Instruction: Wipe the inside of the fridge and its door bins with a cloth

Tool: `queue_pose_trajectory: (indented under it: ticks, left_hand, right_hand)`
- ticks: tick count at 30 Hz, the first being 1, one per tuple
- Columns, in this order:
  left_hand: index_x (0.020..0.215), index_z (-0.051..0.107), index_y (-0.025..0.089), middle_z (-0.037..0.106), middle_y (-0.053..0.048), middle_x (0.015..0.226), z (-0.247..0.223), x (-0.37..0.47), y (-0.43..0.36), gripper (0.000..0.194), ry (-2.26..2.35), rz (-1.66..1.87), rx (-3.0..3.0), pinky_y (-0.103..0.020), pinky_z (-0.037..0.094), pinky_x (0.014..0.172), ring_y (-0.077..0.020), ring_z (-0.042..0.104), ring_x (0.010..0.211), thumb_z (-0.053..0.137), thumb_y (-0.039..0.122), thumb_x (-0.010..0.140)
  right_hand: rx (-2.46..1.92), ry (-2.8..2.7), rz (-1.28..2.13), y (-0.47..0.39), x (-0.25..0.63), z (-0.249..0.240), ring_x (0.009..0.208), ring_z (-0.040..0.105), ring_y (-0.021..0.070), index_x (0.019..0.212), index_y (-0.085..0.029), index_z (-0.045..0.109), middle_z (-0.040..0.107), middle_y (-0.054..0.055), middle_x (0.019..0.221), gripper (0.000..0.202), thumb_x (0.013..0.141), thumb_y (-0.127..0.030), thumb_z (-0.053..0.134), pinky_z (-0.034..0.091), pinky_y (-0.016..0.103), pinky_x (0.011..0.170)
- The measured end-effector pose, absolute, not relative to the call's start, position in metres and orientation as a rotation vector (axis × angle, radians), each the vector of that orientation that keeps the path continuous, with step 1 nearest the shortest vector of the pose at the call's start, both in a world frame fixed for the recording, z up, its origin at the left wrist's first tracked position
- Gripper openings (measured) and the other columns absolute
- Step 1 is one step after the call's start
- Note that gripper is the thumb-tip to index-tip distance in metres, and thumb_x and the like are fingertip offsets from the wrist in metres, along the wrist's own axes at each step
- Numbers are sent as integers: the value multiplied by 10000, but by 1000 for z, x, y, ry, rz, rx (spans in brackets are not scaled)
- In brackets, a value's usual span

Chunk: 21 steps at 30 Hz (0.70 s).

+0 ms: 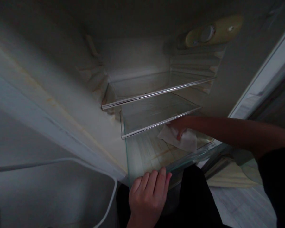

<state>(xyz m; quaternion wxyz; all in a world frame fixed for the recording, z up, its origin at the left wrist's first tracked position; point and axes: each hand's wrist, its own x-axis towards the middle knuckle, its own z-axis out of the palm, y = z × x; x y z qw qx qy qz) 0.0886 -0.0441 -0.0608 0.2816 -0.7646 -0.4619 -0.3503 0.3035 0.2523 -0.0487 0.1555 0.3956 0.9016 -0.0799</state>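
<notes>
Right grip (179, 126) clenched on cloth (188, 142), partly overhung by middle shelf (152, 114), bottom shelf (140, 155) grasped by left grip (148, 193), cord (61, 160) at left

Looks like a home, though hard to tell which room. Centres on an open, off-white plastic-lined household refrigerator (139, 57), recognisable by clear glass shelves with shiny front trims (156, 92) and a yellowed oblong control housing with a round dial (215, 31) inside the refrigerator. Includes grey plank-patterned flooring (242, 202) outside the refrigerator, to the lower right.
</notes>
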Motion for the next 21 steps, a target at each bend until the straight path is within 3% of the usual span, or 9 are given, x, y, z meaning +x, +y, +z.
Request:
queue_pose_trajectory:
  ticks: [4,8,10,13,15,18,21]
  left_hand:
    - [1025,678,153,675,15,738,-60,90,-46,156,-1240,-940,-2069,-343,305,616,-143,578,643,723,237,901]
    - [1019,681,159,674,19,735,-60,95,-47,144,-1252,-965,-2049,-343,304,618,-145,571,641,714,245,908]
    - [1012,684,158,669,18,725,-60,97,-47,130,-1252,-992,-2034,-343,299,614,-146,567,637,702,245,917]
    - [1009,687,155,666,18,718,-60,98,-49,116,-1262,-999,-2043,-343,297,618,-144,572,645,691,234,924]
    - [1018,691,152,666,19,718,-61,99,-51,121,-1257,-976,-2056,-344,291,618,-143,574,650,684,234,930]
    - [1028,695,147,650,26,696,-62,101,-54,134,-1240,-954,-2049,-351,273,610,-139,549,622,681,241,933]
    - [1032,699,145,641,28,686,-64,103,-55,144,-1234,-941,-2023,-356,268,608,-141,531,609,684,246,931]
  right_hand:
    - [947,2511,-215,229,264,-58,1526,130,441,1639,-135,100,28,241,1658,1342,639,-628,848,217,512,1230]
    - [684,2634,-234,203,203,-77,1530,45,461,1648,-196,37,-66,185,1675,1391,615,-758,779,202,523,1235]
    - [527,2711,-192,185,168,-82,1521,100,470,1645,-139,98,11,202,1675,1372,622,-770,760,226,522,1231]
    - [320,2776,-16,157,125,-83,1492,215,475,1539,18,376,319,275,1578,1257,656,-817,693,247,524,1230]
    - [325,2783,35,147,114,-83,1488,224,478,1479,70,445,375,303,1535,1257,650,-850,665,273,521,1225]
    - [408,2812,-103,154,131,-84,1507,175,474,1595,-43,287,182,235,1642,1329,607,-813,730,301,579,1197]
    - [460,2734,-279,181,178,-86,1532,40,461,1644,-226,109,-14,157,1680,1401,554,-770,800,180,689,1189]
